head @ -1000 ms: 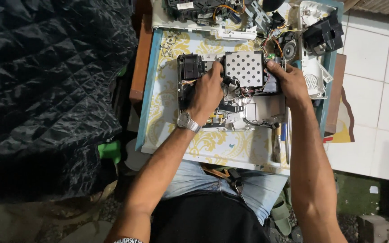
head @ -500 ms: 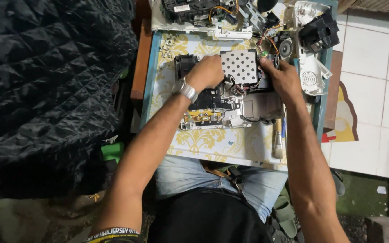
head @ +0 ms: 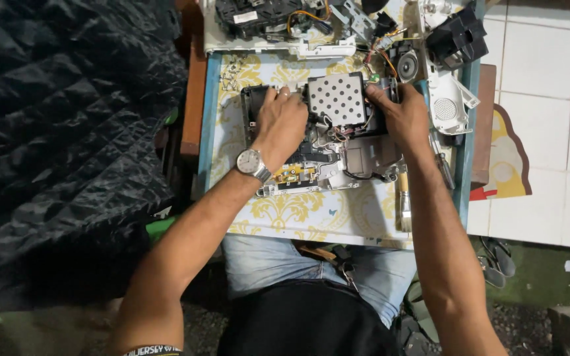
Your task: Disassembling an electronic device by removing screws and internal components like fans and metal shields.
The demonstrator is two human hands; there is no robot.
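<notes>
An opened electronic device (head: 328, 142) lies on a small table (head: 298, 217) covered with a yellow-patterned cloth. A perforated metal plate (head: 336, 99) sits on top of the device. My left hand (head: 280, 122), with a wristwatch on the wrist, rests on the device's black left part, fingers at the plate's left edge. At the right edge of the plate, my right hand (head: 400, 115) grips the device. Circuit boards and wires show below the plate.
More dismantled parts (head: 278, 23) lie at the table's far edge, with a white casing piece (head: 448, 105) and a black block (head: 456, 36) at the right. A brush (head: 404, 201) lies beside my right forearm. A black quilted cover (head: 61, 132) fills the left. White floor tiles are at the right.
My view has shifted slightly. My left hand moved up from the device's middle to the plate's left edge. My right hand stays at the plate's right side.
</notes>
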